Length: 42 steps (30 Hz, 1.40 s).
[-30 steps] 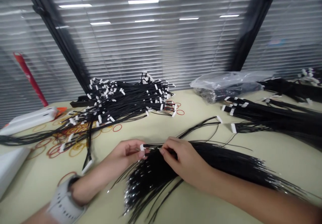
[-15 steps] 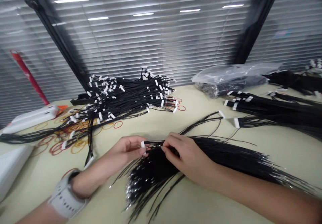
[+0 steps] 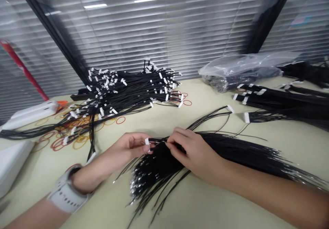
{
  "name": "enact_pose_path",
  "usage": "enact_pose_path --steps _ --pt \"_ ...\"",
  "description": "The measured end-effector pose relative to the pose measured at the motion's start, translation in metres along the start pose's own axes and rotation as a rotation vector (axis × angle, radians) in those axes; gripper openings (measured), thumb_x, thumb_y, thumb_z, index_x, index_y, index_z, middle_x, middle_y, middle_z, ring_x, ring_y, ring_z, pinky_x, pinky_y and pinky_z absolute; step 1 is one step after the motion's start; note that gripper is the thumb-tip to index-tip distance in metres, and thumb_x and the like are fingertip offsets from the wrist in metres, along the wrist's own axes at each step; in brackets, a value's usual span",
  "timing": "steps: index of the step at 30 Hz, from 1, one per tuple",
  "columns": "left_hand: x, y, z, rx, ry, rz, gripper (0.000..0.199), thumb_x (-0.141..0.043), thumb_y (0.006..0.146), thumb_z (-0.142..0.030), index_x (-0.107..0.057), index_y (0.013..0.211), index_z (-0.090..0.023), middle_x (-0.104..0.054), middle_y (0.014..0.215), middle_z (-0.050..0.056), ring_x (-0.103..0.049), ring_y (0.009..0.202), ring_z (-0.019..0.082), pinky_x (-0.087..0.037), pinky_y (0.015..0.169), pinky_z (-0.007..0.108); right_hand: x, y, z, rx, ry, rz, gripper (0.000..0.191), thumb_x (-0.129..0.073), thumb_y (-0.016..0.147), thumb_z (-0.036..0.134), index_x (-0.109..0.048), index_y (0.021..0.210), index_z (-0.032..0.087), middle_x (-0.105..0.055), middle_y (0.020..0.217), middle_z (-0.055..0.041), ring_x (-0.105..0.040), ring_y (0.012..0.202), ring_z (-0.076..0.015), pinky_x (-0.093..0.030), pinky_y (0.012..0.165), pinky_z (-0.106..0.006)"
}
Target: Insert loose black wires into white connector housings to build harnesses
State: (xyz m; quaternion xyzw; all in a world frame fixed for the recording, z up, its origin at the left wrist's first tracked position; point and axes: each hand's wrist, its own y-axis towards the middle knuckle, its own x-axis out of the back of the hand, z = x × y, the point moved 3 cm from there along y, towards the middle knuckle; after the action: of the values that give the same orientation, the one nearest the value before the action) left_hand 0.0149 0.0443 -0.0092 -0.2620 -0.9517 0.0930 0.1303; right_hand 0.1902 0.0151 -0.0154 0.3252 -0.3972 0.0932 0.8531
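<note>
Between the thumb and fingers of my left hand [image 3: 133,146] is a small white connector [image 3: 147,144], with thin black wires running from it to the right. My right hand [image 3: 189,148] pinches close to those wires, its thumb and index finger together; the exact thing between the fingertips is too small to make out. Under and beside both hands lies a thick bundle of loose black wires [image 3: 231,152] with shiny metal tips at its ends. Behind my right hand, a few wires end in another white connector [image 3: 230,109].
A heap of black cables with white connectors [image 3: 131,86] lies at the back. Red and yellow rubber bands [image 3: 81,141] are scattered at left, near white objects [image 3: 14,164]. A clear plastic bag [image 3: 239,71] and more cable bundles [image 3: 288,105] stand back right, before window blinds.
The view has tilted slightly, so the table's things appear higher. Both hands keep nearly the same places and the same grips on the wires.
</note>
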Motion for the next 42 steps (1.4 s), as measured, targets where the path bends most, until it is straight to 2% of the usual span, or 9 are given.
enact_pose_path --steps 7,17,20,25,27,33,38,42 --pt "-0.002 0.001 0.006 -0.050 0.119 0.001 0.014 -0.062 0.074 -0.028 -0.065 0.083 -0.018 -0.067 0.082 0.002 -0.059 0.078 0.017 -0.045 0.072 0.028 -0.001 -0.001 0.003 0.028 -0.029 0.033 0.017 -0.038 0.086 0.015 -0.052 0.075 0.016 -0.050 0.073 -0.0021 -0.046 0.066 -0.0116 -0.037 0.063 -0.026" --pt "-0.011 -0.003 0.001 -0.086 0.138 -0.034 0.007 -0.062 0.071 -0.021 -0.066 0.076 -0.019 -0.066 0.071 -0.001 -0.058 0.068 0.014 -0.044 0.063 0.024 -0.005 -0.002 0.007 0.168 -0.156 0.102 0.023 -0.031 0.089 0.015 -0.051 0.078 0.015 -0.049 0.075 -0.0034 -0.044 0.064 -0.0118 -0.035 0.062 -0.027" --pt "-0.011 -0.002 0.001 -0.075 0.121 -0.036 0.007 -0.062 0.072 -0.022 -0.065 0.077 -0.018 -0.066 0.072 -0.001 -0.058 0.070 0.015 -0.045 0.065 0.025 -0.003 -0.002 0.007 0.123 -0.080 0.077 0.022 -0.031 0.089 0.016 -0.050 0.078 0.016 -0.049 0.076 -0.0032 -0.045 0.067 -0.0121 -0.036 0.064 -0.027" --pt "-0.012 0.001 0.003 -0.074 0.094 -0.033 0.011 -0.061 0.074 -0.025 -0.064 0.081 -0.017 -0.068 0.082 0.002 -0.060 0.079 0.017 -0.047 0.073 0.028 0.008 -0.004 0.004 0.035 0.075 -0.124 0.017 -0.037 0.088 0.016 -0.053 0.084 0.017 -0.049 0.079 -0.0029 -0.047 0.071 -0.0117 -0.039 0.065 -0.024" --pt "-0.012 0.002 0.004 -0.078 0.097 -0.026 0.011 -0.062 0.074 -0.025 -0.064 0.082 -0.017 -0.068 0.083 0.002 -0.060 0.080 0.017 -0.047 0.074 0.028 0.009 -0.005 0.004 0.032 0.118 -0.159 0.015 -0.040 0.088 0.016 -0.055 0.087 0.018 -0.051 0.079 -0.0016 -0.049 0.070 -0.0103 -0.040 0.064 -0.023" --pt "-0.012 0.001 0.002 -0.095 0.136 0.001 0.010 -0.060 0.076 -0.022 -0.063 0.083 -0.016 -0.065 0.079 0.001 -0.059 0.076 0.014 -0.047 0.070 0.024 0.002 -0.003 0.005 0.001 0.138 -0.049 0.011 -0.048 0.083 0.014 -0.058 0.079 0.017 -0.055 0.073 0.0004 -0.050 0.064 -0.0088 -0.038 0.059 -0.021" --pt "-0.011 0.001 0.001 -0.112 0.127 0.029 0.008 -0.059 0.078 -0.019 -0.063 0.083 -0.017 -0.063 0.078 -0.001 -0.056 0.073 0.009 -0.044 0.066 0.019 0.001 -0.002 0.004 -0.059 0.136 -0.036 0.011 -0.049 0.080 0.014 -0.057 0.072 0.015 -0.052 0.068 0.0010 -0.045 0.058 -0.0072 -0.034 0.053 -0.020" --pt "-0.011 0.001 0.002 -0.104 0.129 0.036 0.006 -0.059 0.078 -0.019 -0.063 0.082 -0.017 -0.062 0.076 -0.002 -0.055 0.071 0.007 -0.042 0.065 0.017 0.001 -0.002 0.004 -0.048 0.134 -0.029 0.012 -0.049 0.080 0.014 -0.057 0.072 0.014 -0.052 0.067 0.0014 -0.043 0.055 -0.0061 -0.032 0.050 -0.019"
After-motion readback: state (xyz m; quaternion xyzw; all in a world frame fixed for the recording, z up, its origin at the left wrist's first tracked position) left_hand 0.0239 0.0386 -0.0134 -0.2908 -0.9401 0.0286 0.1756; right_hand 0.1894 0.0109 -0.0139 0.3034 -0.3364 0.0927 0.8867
